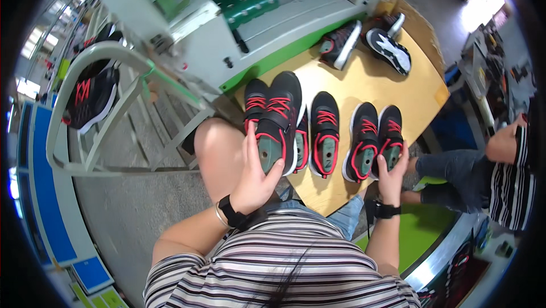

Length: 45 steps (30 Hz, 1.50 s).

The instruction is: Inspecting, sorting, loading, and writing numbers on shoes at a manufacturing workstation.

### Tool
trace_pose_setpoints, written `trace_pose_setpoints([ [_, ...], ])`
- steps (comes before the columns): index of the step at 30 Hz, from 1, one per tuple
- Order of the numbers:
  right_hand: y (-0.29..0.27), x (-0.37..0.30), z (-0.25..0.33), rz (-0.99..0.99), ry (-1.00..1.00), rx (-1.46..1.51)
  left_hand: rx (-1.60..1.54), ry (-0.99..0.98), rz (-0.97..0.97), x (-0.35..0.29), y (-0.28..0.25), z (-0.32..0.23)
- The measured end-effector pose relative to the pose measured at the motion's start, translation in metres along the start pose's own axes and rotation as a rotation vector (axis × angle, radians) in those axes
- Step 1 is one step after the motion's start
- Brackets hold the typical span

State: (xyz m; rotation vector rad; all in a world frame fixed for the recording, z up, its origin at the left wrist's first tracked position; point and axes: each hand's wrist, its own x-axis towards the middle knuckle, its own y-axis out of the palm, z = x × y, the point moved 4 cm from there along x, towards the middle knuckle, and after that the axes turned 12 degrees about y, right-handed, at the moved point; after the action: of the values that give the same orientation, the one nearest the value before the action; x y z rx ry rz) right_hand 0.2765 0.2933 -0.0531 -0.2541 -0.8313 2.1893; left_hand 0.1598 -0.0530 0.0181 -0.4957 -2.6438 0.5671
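My left hand (253,180) grips the heel end of a black sneaker (282,103) with red laces, a strap and a white sole. It is raised above the row and partly hides two similar sneakers beneath it. At the right end of the row, my right hand (392,180) is closed round the heel of another sneaker (390,126), thumb on one side and fingers on the other. Between my hands stand a middle sneaker (325,116) and a neighbouring sneaker (364,129), toes pointing away from me. Green shoe lasts (328,151) fill the openings.
The sneakers stand on a wooden board (341,194) before me. Further sneakers lie at its far end, one showing its sole (389,49), beside a cardboard box (418,26). A green and white machine (296,29) stands beyond. Left is a metal rack (94,160) with sneakers; a person (506,177) is at right.
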Motion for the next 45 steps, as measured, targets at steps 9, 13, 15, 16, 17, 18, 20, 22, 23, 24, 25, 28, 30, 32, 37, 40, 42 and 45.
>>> trace_pose_setpoints([
  [9, 0.08, 0.053, 0.248, 0.54, -0.498, 0.067, -0.393, 0.075, -0.024, 0.002, 0.005, 0.03],
  [13, 0.196, 0.086, 0.313, 0.565, -0.734, -0.073, -0.399, 0.026, -0.063, 0.006, 0.003, 0.021],
  [15, 0.244, 0.099, 0.332, 0.627, -0.711, -0.185, -0.334, 0.075, -0.044, 0.009, -0.003, 0.014],
  [16, 0.261, 0.102, 0.339, 0.601, -0.688, -0.167, -0.204, 0.153, -0.014, 0.01, -0.008, 0.008],
  [17, 0.274, 0.107, 0.344, 0.606, -0.65, -0.196, -0.075, 0.231, 0.019, 0.011, -0.012, 0.001],
  [18, 0.289, 0.113, 0.344, 0.613, -0.606, -0.226, 0.028, 0.281, 0.093, 0.014, -0.014, -0.009],
  [20, 0.31, 0.124, 0.342, 0.659, -0.518, -0.248, 0.132, 0.334, 0.177, 0.016, -0.012, -0.015],
  [22, 0.322, 0.129, 0.342, 0.616, -0.597, -0.299, 0.038, 0.269, 0.116, 0.015, -0.011, -0.01],
  [23, 0.325, 0.131, 0.339, 0.591, -0.633, -0.326, -0.07, 0.202, 0.055, 0.012, -0.011, 0.002],
  [24, 0.328, 0.129, 0.342, 0.617, -0.63, -0.36, -0.167, 0.131, -0.011, 0.012, -0.015, 0.013],
  [25, 0.327, 0.131, 0.344, 0.611, -0.608, -0.399, -0.374, 0.001, -0.03, 0.013, -0.019, 0.027],
  [28, 0.315, 0.14, 0.347, 0.652, -0.549, -0.497, -0.65, -0.098, -0.057, 0.016, -0.021, 0.034],
  [30, 0.288, 0.149, 0.338, 0.609, -0.531, -0.577, -0.413, 0.025, -0.037, 0.018, -0.019, 0.026],
  [32, 0.256, 0.148, 0.325, 0.596, -0.524, -0.618, -0.251, 0.107, -0.069, 0.013, -0.015, 0.019],
  [37, 0.14, 0.134, 0.269, 0.544, -0.508, -0.442, -0.349, 0.097, -0.159, 0.007, -0.01, 0.014],
  [40, 0.097, 0.105, 0.238, 0.751, -0.146, -0.052, -0.084, 0.26, -0.155, 0.005, -0.019, -0.014],
  [42, 0.07, 0.078, 0.228, 0.741, -0.088, 0.215, 0.044, 0.288, -0.122, 0.004, -0.015, -0.022],
  [45, 0.055, 0.049, 0.212, 0.781, -0.053, 0.444, 0.251, 0.161, 0.005, 0.003, 0.006, -0.001],
])
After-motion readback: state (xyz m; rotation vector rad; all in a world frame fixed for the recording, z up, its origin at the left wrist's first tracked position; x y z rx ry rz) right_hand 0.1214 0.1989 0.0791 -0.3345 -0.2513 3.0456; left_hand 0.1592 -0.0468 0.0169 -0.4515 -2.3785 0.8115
